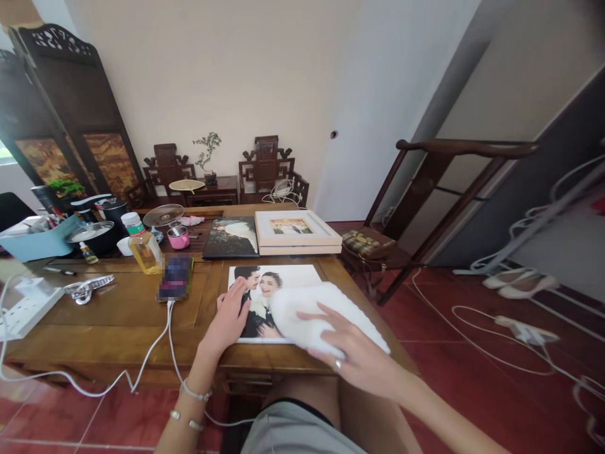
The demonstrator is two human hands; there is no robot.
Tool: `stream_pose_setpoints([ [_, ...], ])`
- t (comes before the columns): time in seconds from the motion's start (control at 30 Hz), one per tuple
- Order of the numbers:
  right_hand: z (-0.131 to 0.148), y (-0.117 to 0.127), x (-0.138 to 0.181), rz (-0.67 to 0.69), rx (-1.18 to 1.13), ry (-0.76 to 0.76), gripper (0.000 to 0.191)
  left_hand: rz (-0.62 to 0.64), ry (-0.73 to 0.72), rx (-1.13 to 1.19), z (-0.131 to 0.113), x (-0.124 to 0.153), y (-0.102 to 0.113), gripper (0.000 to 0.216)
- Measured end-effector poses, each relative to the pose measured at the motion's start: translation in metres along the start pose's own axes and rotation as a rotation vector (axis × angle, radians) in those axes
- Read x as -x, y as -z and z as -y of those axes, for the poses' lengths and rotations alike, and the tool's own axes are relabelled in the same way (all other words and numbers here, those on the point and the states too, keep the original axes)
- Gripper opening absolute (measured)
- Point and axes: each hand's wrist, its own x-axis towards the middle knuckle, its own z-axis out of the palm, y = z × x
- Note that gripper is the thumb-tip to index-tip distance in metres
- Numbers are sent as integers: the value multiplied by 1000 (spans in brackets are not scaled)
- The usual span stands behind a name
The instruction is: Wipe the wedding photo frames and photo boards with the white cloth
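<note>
A large photo print (278,280) of a couple lies flat at the front edge of the wooden table (118,318). My left hand (230,318) rests on the print's left edge, fingers stretched out flat. My right hand (352,350) lies with spread fingers on a white cloth (312,309) that covers the print's right half. A ring shows on one finger of that hand.
A dark photo album (231,236) and a framed picture (295,230) sit behind the print. A phone (174,277) on a white cable, an oil bottle (142,244), a pink cup (178,237), pots and a blue tub (40,239) crowd the left. A wooden chair (401,214) stands right.
</note>
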Motion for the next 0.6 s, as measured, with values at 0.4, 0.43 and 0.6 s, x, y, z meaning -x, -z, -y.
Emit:
stream_pose_setpoints([
  [0.4, -45, -8, -81, 3, -97, -47, 42, -4, -18, -4, 4, -2, -2, 43],
  [0.43, -50, -9, -94, -31, -94, -43, 43, -3, -19, -7, 4, -1, -2, 43],
  [0.6, -58, -11, -130, -101, -58, -72, 42, 10, -15, -13, 3, -1, -2, 44],
])
